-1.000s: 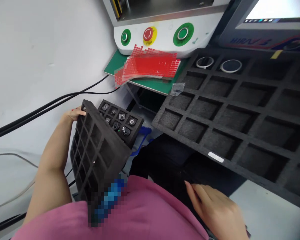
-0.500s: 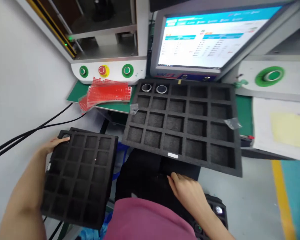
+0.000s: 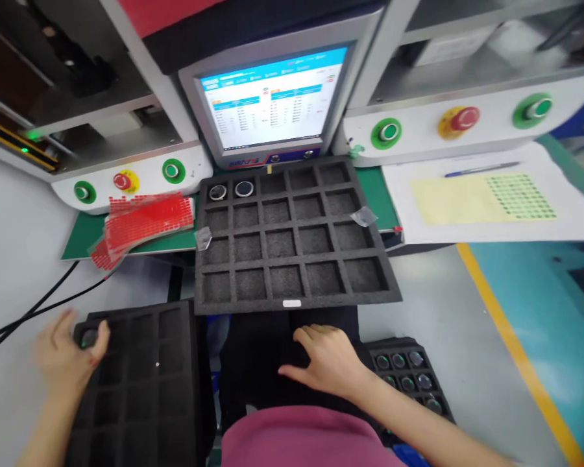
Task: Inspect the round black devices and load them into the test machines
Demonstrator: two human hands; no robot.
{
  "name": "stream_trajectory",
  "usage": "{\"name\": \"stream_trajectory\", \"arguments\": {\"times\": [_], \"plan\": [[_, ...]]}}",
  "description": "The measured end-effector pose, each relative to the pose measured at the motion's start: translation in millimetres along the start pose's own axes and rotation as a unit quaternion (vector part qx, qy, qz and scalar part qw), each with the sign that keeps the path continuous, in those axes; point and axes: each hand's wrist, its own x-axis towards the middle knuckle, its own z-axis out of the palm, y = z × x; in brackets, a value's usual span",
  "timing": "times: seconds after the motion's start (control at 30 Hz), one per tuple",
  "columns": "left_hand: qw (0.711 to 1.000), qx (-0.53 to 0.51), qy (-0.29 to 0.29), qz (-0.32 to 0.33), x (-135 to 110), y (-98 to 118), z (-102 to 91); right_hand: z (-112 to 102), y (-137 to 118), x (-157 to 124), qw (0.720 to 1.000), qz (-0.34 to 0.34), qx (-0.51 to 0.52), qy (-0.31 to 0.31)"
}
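Settling the small foam tray [image 3: 141,402] at your lower left looks like the step in hand. Your left hand [image 3: 71,355] lies over its far left corner, beside a round dark part [image 3: 88,338] seated in the corner cell. Motion blur hides that grip, so I cannot tell whether your fingers pinch the edge or merely rest on it. Your right hand [image 3: 328,364] lies palm down on the dark surface before you, its grip slack and empty with the fingers spread, just short of the large foam tray [image 3: 243,303] that juts from the bench [image 3: 78,241]. Both trays are matte black foam cut into square cells with coarse, grainy floors. Two shiny rings [image 3: 218,192] sit in the big tray's far left cells. Foam like this probably flexes, so any next lift calls for a firm pinch on the rim and level carrying.
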Motion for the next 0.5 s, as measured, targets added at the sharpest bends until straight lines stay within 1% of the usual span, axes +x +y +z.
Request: {"name": "stream_trajectory", "arguments": {"times": [0.03, 0.1, 0.13, 0.17, 0.2, 0.23, 0.3, 0.37, 0.4, 0.43, 0.47, 0.5], "plan": [[0.997, -0.021, 0.056, 0.054, -2.0, 13.7, 1.7, -1.7, -3.5, 1.7, 1.0, -0.01, 0.015, 0.005], [0.981, -0.079, 0.097, 0.148, -4.1, 47.2, 3.1, -3.1, -9.2, 4.6, 0.998, -0.037, 0.041, 0.018], [0.971, -0.114, 0.109, 0.179, -4.5, 67.0, 2.5, -3.1, -11.0, 5.9, 0.997, -0.051, 0.052, 0.027], [0.961, -0.149, 0.105, 0.206, -5.1, 88.4, 1.1, -2.8, -12.0, 7.4, 0.995, -0.065, 0.062, 0.037], [0.951, -0.183, 0.083, 0.236, -6.4, 110.8, -1.0, -2.6, -12.4, 9.3, 0.993, -0.077, 0.071, 0.048], [0.938, -0.211, 0.049, 0.269, -8.7, 133.1, -3.2, -2.6, -12.4, 11.8, 0.991, -0.087, 0.083, 0.064], [0.908, -0.254, -0.042, 0.331, -16.6, 173.7, -6.3, -4.4, -12.3, 18.9, 0.979, -0.101, 0.132, 0.114], [0.867, -0.293, -0.147, 0.375, -26.8, 204.3, -4.0, -8.6, -13.2, 27.9, 0.953, -0.127, 0.213, 0.172], [0.842, -0.305, -0.216, 0.388, -31.7, 215.6, 0.0, -11.1, -14.1, 32.5, 0.935, -0.145, 0.26, 0.192], [0.816, -0.302, -0.294, 0.395, -36.3, 225.3, 5.7, -13.3, -15.5, 36.6, 0.916, -0.163, 0.307, 0.202], [0.787, -0.293, -0.367, 0.4, -41.0, 234.7, 12.8, -15.0, -17.4, 40.0, 0.899, -0.176, 0.349, 0.196], [0.765, -0.266, -0.428, 0.4, -46.4, 244.8, 20.4, -15.8, -20.0, 42.6, 0.891, -0.175, 0.381, 0.171]]}}
